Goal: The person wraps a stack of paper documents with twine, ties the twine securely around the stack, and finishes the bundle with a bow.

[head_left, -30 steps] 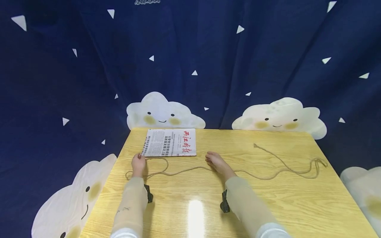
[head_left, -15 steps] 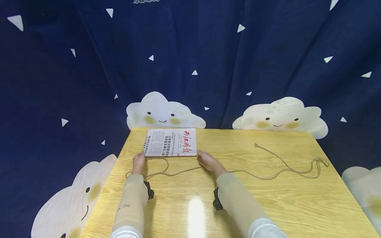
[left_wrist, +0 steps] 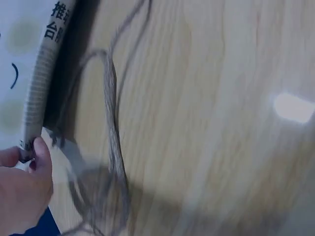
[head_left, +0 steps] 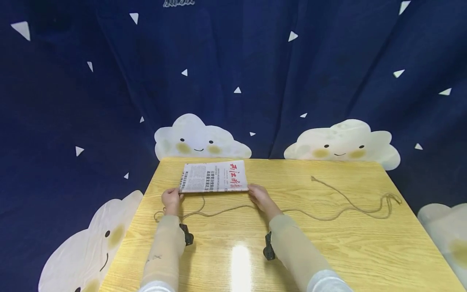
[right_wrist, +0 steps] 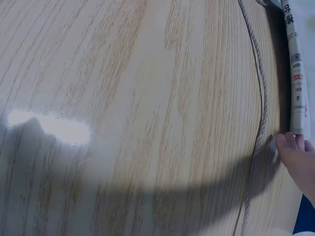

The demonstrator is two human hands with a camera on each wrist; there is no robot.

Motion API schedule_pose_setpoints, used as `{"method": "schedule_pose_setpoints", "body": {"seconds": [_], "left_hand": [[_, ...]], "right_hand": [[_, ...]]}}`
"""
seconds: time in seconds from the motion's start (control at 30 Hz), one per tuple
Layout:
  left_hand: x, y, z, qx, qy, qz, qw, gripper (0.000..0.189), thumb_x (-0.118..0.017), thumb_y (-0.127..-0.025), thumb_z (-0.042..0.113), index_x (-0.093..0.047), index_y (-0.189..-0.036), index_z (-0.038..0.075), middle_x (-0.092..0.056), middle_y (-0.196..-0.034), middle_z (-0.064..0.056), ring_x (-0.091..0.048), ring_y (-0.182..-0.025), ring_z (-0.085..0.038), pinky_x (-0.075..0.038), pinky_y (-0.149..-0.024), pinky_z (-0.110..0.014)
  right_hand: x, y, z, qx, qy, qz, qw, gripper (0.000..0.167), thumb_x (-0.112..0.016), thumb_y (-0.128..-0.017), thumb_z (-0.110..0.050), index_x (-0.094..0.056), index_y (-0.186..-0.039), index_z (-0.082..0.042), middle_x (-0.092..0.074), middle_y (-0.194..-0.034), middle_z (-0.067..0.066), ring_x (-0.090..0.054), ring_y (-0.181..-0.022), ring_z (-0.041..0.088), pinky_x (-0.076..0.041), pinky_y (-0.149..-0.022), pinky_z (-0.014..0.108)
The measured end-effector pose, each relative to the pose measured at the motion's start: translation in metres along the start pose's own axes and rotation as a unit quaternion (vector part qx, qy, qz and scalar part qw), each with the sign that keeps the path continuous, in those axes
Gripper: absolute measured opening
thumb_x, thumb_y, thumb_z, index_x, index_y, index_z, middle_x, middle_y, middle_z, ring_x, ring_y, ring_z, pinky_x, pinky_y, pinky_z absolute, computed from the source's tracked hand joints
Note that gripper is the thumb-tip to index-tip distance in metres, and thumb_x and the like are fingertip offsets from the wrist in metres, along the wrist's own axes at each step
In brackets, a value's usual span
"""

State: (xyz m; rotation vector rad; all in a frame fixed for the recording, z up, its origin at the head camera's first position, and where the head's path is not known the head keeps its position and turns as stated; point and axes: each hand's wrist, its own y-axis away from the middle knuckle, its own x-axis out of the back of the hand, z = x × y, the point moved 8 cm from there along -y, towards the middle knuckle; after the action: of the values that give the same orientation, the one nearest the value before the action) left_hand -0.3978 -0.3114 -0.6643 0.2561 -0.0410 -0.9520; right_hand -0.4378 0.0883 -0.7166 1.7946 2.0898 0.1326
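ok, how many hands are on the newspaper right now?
2. The left hand grips the near left corner of the folded newspaper; the right hand holds its near right corner. A cord lies on the table beneath.

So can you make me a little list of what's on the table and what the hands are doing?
table: yellow wood
newspaper: folded, at the far left part of the table, near edge lifted off the wood
string: long and loose, runs under the lifted edge and off to the right
left hand: pinches the newspaper's near left corner
right hand: fingers hold the near right corner
backdrop: dark blue cloth with smiling clouds
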Motion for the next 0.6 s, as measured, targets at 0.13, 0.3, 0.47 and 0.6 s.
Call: {"method": "schedule_pose_setpoints", "body": {"seconds": [0.13,0.3,0.47,0.6], "left_hand": [[-0.017,0.059,0.036,0.054,0.018,0.017,0.9982,0.034,-0.057,-0.082,-0.005,-0.049,-0.114,-0.015,-0.054,-0.106,-0.026,-0.062,-0.081,-0.021,-0.054,-0.073,-0.026],[-0.043,0.094,0.04,0.113,0.032,-0.09,0.989,0.028,-0.055,-0.079,-0.007,-0.056,-0.106,-0.014,-0.059,-0.096,-0.018,-0.061,-0.067,-0.013,-0.054,-0.072,-0.023],[-0.067,0.127,0.034,0.121,0.059,-0.238,0.9619,0.027,-0.052,-0.08,-0.01,-0.052,-0.107,-0.017,-0.06,-0.092,-0.017,-0.061,-0.079,-0.018,-0.053,-0.079,-0.027],[-0.084,0.172,0.039,0.132,0.031,-0.264,0.9551,0.036,-0.045,-0.084,-0.012,-0.041,-0.119,-0.018,-0.061,-0.094,-0.013,-0.061,-0.08,-0.016,-0.053,-0.08,-0.028]], "right_hand": [[0.017,-0.007,0.011,-0.007,-0.031,0.052,0.9981,0.061,-0.06,-0.089,-0.026,-0.034,-0.137,0.002,-0.058,-0.109,0.012,-0.057,-0.097,0.02,-0.051,-0.083,0.032],[0.052,-0.032,0.035,-0.003,-0.086,0.11,0.9902,0.082,-0.068,-0.082,-0.025,-0.019,-0.143,0.002,-0.054,-0.11,0.012,-0.057,-0.092,0.017,-0.052,-0.079,0.029],[0.072,-0.026,0.033,0.015,-0.148,0.137,0.9793,0.102,-0.073,-0.077,-0.022,0.001,-0.145,-0.003,-0.048,-0.118,0.009,-0.057,-0.089,0.014,-0.053,-0.078,0.027],[0.086,-0.053,0.066,-0.006,-0.208,0.126,0.97,0.082,-0.073,-0.077,-0.014,-0.024,-0.141,0.001,-0.058,-0.109,0.017,-0.062,-0.091,0.021,-0.051,-0.083,0.03]]}}
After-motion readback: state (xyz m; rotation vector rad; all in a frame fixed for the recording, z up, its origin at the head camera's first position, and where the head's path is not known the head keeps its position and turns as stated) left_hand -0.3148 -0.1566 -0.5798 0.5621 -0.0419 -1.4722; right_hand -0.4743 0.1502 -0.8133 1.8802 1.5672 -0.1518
